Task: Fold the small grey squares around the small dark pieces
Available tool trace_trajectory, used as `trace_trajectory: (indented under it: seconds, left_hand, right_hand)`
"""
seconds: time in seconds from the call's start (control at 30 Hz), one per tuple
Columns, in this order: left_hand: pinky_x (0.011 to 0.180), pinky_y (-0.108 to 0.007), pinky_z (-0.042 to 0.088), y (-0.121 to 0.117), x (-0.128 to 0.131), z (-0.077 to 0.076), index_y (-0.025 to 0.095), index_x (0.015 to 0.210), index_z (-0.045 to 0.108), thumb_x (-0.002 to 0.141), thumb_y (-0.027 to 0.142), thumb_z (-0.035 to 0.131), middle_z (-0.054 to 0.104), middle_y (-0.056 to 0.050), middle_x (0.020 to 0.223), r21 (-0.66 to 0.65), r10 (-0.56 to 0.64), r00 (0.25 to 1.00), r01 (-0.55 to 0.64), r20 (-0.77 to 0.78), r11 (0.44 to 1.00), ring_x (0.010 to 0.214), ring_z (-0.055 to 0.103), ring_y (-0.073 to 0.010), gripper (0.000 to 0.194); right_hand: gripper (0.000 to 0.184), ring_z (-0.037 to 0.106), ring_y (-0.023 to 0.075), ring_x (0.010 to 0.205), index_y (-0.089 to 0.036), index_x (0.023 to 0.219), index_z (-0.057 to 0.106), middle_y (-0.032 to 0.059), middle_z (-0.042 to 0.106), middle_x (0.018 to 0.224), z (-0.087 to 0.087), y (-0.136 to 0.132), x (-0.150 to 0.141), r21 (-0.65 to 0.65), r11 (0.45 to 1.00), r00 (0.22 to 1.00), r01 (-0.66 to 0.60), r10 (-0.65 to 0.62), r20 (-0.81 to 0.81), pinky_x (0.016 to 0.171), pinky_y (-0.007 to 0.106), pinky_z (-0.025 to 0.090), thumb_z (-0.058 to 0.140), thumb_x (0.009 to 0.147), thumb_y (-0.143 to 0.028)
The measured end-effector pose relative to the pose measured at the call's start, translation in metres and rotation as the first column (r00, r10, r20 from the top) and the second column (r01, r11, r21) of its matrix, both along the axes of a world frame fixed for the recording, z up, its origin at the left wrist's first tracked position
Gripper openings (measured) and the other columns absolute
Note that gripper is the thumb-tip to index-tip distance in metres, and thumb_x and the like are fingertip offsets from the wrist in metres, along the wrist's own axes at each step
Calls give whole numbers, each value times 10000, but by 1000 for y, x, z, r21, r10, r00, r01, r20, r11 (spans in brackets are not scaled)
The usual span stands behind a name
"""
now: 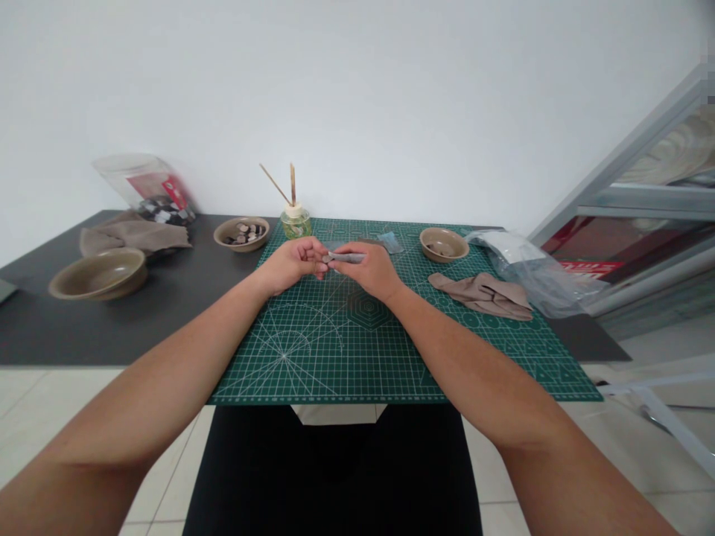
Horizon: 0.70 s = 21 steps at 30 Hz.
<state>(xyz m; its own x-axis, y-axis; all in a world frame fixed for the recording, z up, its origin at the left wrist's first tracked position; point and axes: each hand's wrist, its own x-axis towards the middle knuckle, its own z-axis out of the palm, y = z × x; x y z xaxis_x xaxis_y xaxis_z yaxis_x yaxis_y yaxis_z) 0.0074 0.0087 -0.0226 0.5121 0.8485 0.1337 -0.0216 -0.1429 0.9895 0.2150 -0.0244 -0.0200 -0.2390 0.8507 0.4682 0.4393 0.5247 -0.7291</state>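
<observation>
My left hand (296,263) is closed in a pinch above the green cutting mat (313,365). Between its thumb and fingers sits a small piece, too small to make out. My right hand (369,266) grips a slim pale grey tool (347,257), whose kind I cannot tell. Its tip meets the piece at the left fingertips. Behind the hands, partly hidden by them, a small clear bag with something light blue (389,242) lies on the mat.
Left: a bowl of dark and pale pieces (242,246), a larger bowl (100,286), brown cloth (128,237), a clear bag (159,195). Behind: a reed diffuser (296,219). Right: a small bowl (444,253), another cloth (483,296), clear plastic (536,268).
</observation>
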Motion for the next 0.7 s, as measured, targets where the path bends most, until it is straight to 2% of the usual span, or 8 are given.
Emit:
trace_trajectory:
  seconds: [0.33, 0.53, 0.7]
  left_hand:
    - [602, -232, 522, 1, -3, 0, 145, 837, 654, 623, 144, 870, 715, -7, 688, 23, 3, 999, -2, -38, 1000, 583, 654, -111, 304]
    - [600, -237, 524, 1, -3, 0, 149, 837, 668, 615, 144, 864, 742, -15, 709, 15, 2, 1000, -2, -21, 1000, 573, 649, -109, 296]
    - [602, -237, 526, 1, -2, 0, 146, 821, 674, 606, 132, 860, 731, -8, 694, 14, 31, 999, -31, -17, 999, 574, 651, -109, 284]
  right_hand:
    - [219, 705, 190, 878, -217, 988, 781, 23, 791, 952, -2, -1, -1, 3, 1000, 999, 7, -7, 35, 839, 322, 509, 792, 813, -349]
    - [166, 693, 174, 831, -221, 938, 781, 6, 784, 904, -2, -1, -2, -19, 1000, 1000, -19, 19, -20, 800, 305, 497, 789, 819, -336]
    - [205, 690, 188, 884, -212, 979, 768, 18, 784, 956, 1, -3, -2, -13, 1000, 1000, -2, 2, 14, 832, 311, 486, 795, 812, -326]
